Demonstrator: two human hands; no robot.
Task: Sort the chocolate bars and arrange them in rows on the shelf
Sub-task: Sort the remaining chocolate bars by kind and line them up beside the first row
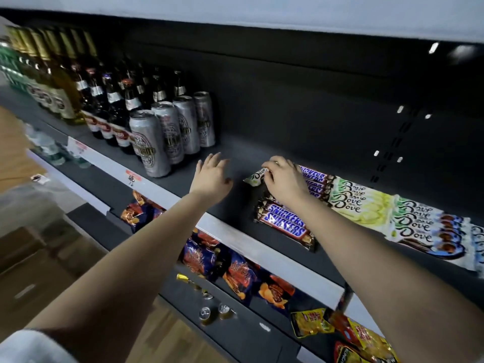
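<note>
1. Beer bottles (78, 82): we log them upright in rows at ten o'clock, on the far left of the dark shelf (235, 205).
2. Silver cans (167, 132): four, upright, just at three o'clock of the bottles.
3. Left hand (212, 176): fingers straight and spread wide, holding nothing, over bare shelf at four o'clock of the cans. We cannot tell whether it touches the surface.
4. Green-white Dove bar (255, 178): at three o'clock of the left hand, its end pinched by the curled fingers of the right hand (284, 179).
5. Snickers bars (285, 226): stacked at six o'clock of the right hand, near the shelf's front edge. We see more behind that hand.
6. Yellow-green Dove bars (361, 203): overlapped in a row, at three o'clock of the Snickers.
7. White-blue Dove bars (424, 226): overlapped, farthest right.
8. Snack bags (235, 273): on the shelf below, at six o'clock.
</note>
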